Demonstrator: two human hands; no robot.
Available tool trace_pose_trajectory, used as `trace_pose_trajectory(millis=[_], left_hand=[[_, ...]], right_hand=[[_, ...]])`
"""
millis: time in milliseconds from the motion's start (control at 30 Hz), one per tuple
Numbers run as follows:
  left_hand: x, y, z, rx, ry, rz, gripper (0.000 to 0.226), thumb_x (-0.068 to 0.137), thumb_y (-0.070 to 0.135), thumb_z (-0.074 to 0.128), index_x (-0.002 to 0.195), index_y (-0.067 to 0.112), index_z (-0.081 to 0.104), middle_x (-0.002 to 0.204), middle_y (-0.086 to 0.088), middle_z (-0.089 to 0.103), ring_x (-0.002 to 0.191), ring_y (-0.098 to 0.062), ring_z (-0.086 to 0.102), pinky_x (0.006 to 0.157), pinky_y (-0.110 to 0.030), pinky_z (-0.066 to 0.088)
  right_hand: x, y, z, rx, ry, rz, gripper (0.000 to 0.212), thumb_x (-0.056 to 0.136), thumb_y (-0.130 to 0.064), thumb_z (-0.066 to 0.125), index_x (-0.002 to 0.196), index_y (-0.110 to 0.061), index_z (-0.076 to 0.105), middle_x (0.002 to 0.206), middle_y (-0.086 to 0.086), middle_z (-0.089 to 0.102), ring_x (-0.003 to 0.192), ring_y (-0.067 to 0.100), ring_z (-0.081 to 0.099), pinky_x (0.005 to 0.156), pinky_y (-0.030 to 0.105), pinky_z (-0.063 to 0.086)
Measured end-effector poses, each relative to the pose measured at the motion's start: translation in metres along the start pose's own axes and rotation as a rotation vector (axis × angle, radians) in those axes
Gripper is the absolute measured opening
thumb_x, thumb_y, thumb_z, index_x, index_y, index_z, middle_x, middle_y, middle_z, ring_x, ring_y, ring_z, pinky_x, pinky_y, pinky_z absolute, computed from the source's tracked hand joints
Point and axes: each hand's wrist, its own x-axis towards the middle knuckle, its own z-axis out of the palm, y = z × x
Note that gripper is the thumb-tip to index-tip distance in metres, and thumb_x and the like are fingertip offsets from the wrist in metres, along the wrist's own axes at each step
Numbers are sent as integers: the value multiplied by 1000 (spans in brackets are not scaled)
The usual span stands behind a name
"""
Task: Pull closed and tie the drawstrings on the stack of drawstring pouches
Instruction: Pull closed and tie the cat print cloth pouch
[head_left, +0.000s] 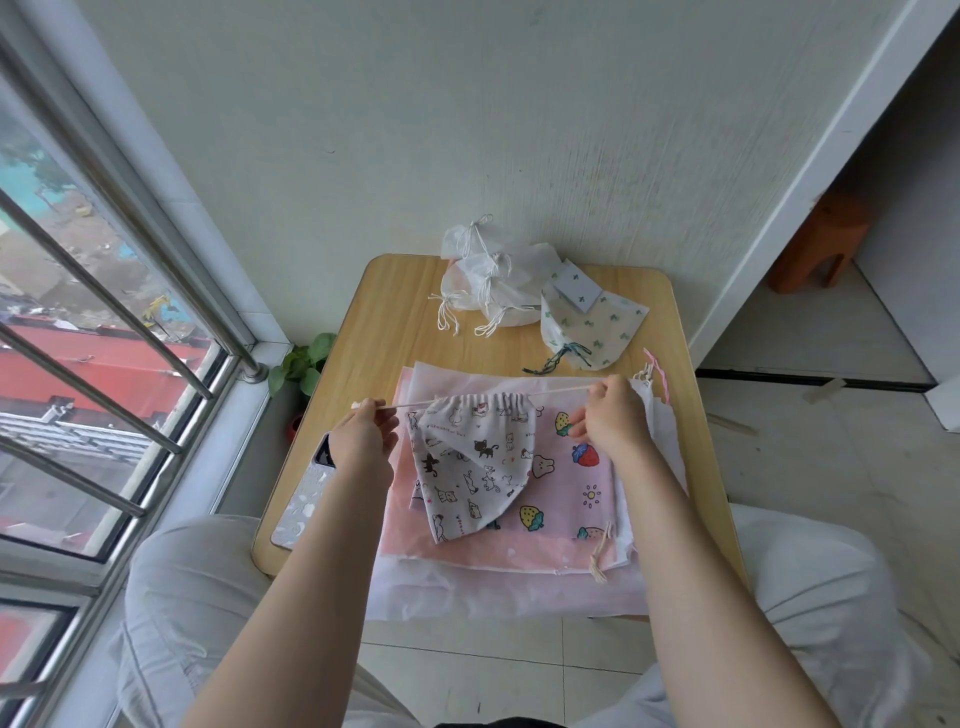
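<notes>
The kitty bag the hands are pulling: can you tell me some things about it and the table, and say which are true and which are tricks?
1. Both hands pull the cat-print pouch by its drawstring. True: the left hand and right hand each pinch one end, and the top is gathered.
2. The cat-print pouch lies among the finished white pouches. False: it hangs over the stack of flat pouches near the person.
3. The white pouches at the back are already tied. True.
4. A phone sits on the table's right edge. False: it is on the left edge.
5. The strawberry pouch is on top of the cat-print one. False: it lies underneath.
</notes>
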Motion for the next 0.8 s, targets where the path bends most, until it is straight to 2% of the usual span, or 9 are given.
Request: trace_pose_trajectory(millis=[67, 200, 300, 367, 433, 500, 600, 667, 800], left_hand=[[6, 1, -3, -132, -6, -68, 30, 102, 21, 46, 76, 11, 57, 61, -3, 64, 59, -13, 59, 47, -22, 49], [-4, 6, 2, -572, -278, -160, 34, 106, 22, 35, 77, 10, 49, 79, -9, 66, 80, -24, 66, 84, -38, 52], [-19, 14, 10, -551, -493, -176, 30, 103, 25, 41, 80, 11, 54, 51, 4, 39, 44, -10, 43, 55, -23, 49], [-25, 18, 14, -260, -553, -74, 24, 100, 29, 49, 88, 12, 61, 49, 7, 24, 41, -7, 25, 40, -17, 30], [-29, 20, 15, 116, -528, 108, 23, 98, 30, 56, 98, 10, 67, 49, 8, 26, 42, -8, 22, 38, -20, 24], [-37, 18, 19, 435, -466, 287, 22, 96, 27, 58, 100, 10, 72, 46, 8, 34, 42, -9, 26, 41, -22, 28], [-41, 9, 25, 691, -361, 479, 19, 95, 25, 60, 90, 17, 76, 41, 13, 47, 35, -3, 29, 43, -17, 31], [-34, 6, 23, 739, -272, 542, 19, 94, 23, 60, 90, 14, 77, 44, 12, 52, 32, -5, 30, 42, -18, 28], [-26, 5, 19, 776, -191, 596, 22, 94, 19, 59, 93, 6, 77, 46, 10, 50, 31, -5, 33, 43, -19, 28]], right_hand=[[6, 2, 0, 213, 66, 67, 34, 106, -15, 26, 131, -1, 42, 83, 16, 66, 62, 24, 66, 58, 32, 59], [-3, -11, 5, 1028, -141, 234, 20, 106, -12, 31, 109, -1, 47, 109, 31, 64, 92, 36, 68, 83, 43, 57], [-12, -24, 8, 1342, -284, 256, 28, 107, -22, 32, 89, -8, 46, 101, 24, 69, 96, 35, 69, 96, 46, 51], [-11, -29, 10, 1404, -313, 268, 33, 107, -24, 33, 80, -10, 45, 66, 9, 62, 63, 21, 65, 81, 38, 57], [-11, -33, 11, 1253, -342, 258, 34, 107, -24, 37, 75, -13, 43, 52, -3, 38, 42, 10, 37, 50, 25, 48], [-13, -33, 15, 965, -367, 180, 30, 105, -21, 41, 76, -15, 42, 51, -5, 31, 39, 8, 26, 40, 21, 29], [-13, -28, 23, 477, -291, 65, 15, 102, -18, 45, 89, -13, 49, 57, -3, 39, 40, 9, 29, 41, 21, 23], [-10, -23, 22, 153, -189, 2, 15, 101, -22, 42, 101, -12, 54, 64, -3, 45, 48, 12, 38, 46, 24, 30], [-7, -15, 14, -106, -62, -73, 25, 103, -23, 38, 115, -7, 52, 95, 3, 56, 85, 22, 54, 71, 34, 44]])
